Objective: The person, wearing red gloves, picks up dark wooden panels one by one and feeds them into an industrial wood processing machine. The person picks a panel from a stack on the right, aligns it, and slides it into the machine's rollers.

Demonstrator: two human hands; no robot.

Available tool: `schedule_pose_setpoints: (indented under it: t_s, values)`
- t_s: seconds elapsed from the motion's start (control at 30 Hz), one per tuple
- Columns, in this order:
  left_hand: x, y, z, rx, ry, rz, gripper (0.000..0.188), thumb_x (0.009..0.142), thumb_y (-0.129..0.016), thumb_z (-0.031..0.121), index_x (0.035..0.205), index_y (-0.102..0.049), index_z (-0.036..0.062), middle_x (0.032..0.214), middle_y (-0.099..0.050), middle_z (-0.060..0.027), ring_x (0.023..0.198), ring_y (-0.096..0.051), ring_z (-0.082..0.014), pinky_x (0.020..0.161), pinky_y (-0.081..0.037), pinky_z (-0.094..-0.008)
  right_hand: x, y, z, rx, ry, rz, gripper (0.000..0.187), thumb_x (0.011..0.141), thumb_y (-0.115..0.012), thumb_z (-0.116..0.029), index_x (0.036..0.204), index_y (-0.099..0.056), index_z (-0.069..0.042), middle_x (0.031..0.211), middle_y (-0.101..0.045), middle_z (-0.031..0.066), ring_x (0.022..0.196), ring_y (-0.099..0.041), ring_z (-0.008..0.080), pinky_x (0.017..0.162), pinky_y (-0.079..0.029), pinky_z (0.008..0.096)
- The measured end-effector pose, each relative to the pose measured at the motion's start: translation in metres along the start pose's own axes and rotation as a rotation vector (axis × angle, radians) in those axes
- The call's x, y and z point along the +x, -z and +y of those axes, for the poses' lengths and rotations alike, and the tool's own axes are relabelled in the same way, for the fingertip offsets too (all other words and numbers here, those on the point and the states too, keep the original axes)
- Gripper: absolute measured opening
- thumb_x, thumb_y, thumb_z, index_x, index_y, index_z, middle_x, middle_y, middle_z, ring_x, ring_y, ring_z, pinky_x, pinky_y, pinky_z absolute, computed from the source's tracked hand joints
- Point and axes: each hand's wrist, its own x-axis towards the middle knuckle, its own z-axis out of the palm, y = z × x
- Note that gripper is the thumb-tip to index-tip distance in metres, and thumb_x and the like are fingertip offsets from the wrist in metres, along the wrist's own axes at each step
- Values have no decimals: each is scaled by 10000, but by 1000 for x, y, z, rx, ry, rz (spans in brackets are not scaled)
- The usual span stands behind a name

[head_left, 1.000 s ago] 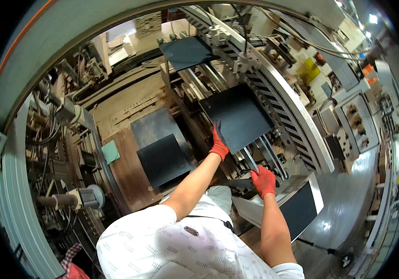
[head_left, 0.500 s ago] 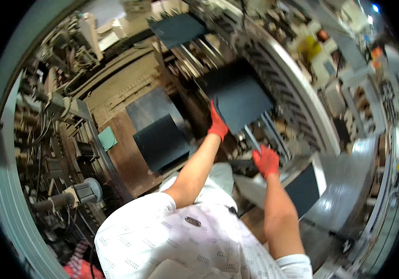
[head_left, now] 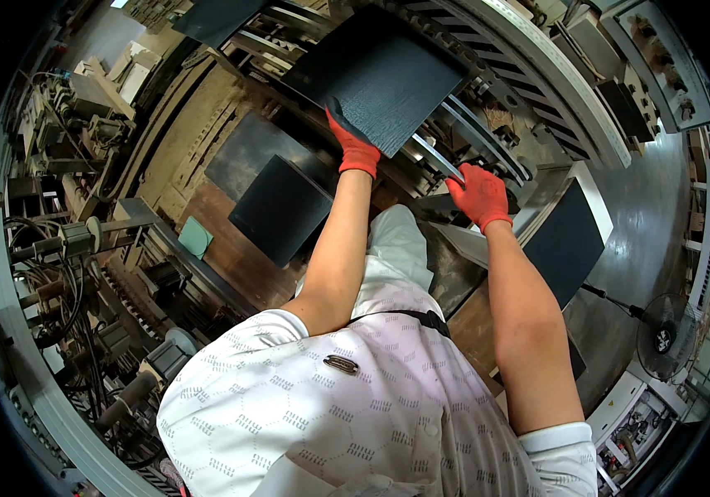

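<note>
A black, finely grained flat panel [head_left: 384, 79] lies on metal rails in front of me. My left hand [head_left: 351, 145], in a red glove with a dark palm, rests along its near left edge, fingers stretched out. At the end of a narrow metal rail [head_left: 436, 156], right of the panel's near corner, my right hand [head_left: 481, 197] is closed in a red glove. Its fingers curl round the rail end and are partly hidden. Left of my left forearm, another black panel [head_left: 280, 211] lies over a grey metal plate [head_left: 260, 157] on a brown surface.
A light green piece [head_left: 195, 238] lies left of the second panel. Another dark panel [head_left: 566, 240] leans by a white-edged box at my right. A striped machine guard [head_left: 529, 91] curves past the rails. Machinery and cables [head_left: 65, 290] line the left; a fan [head_left: 666, 337] stands right.
The whole view has shifted, so the panel and rails sit higher and further left in the picture. Both hands keep about the same places on the panel edge and the rail.
</note>
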Motion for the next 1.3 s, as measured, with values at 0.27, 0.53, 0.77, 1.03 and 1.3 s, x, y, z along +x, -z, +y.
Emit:
schedule_pose_setpoints:
  t_s: [0.27,0.53,0.77,1.03,1.3]
  values:
    - [0,-4,-1,-89,-49,-4,679,915,-537,595,1341,-561,66,1336,-573,-124,1179,-546,-344,1022,-443,-485,1,3,-4,19,-11,-28,360,895,-632,-439,957,-626,-85,903,-679,137,879,-654,363,748,-512,477]
    - [3,-6,-1,-137,-38,11,662,924,-538,580,1335,-568,63,1323,-585,-127,1171,-558,-341,1028,-447,-473,2,-1,-2,-54,-1,-6,399,901,-627,-463,1059,-656,-99,959,-687,121,911,-662,331,785,-523,444]
    - [3,-4,-2,-164,-25,55,673,927,-532,591,1335,-564,57,1323,-586,-130,1168,-560,-341,1026,-453,-478,0,0,-6,21,7,49,350,895,-635,-429,904,-621,-80,904,-679,139,887,-649,361,768,-498,458]
    - [7,-2,-2,-117,-55,-2,697,925,-530,609,1343,-559,52,1347,-573,-134,1177,-560,-347,1026,-459,-477,2,3,-7,-3,-2,24,341,889,-639,-424,907,-629,-84,917,-684,140,896,-652,362,772,-503,459]
    - [8,0,-1,-136,-21,-7,710,929,-527,603,1391,-523,63,1368,-556,-138,1186,-556,-355,1030,-457,-478,0,11,-13,-27,-29,-50,403,898,-632,-465,1018,-659,-81,969,-697,123,931,-661,333,799,-519,431]
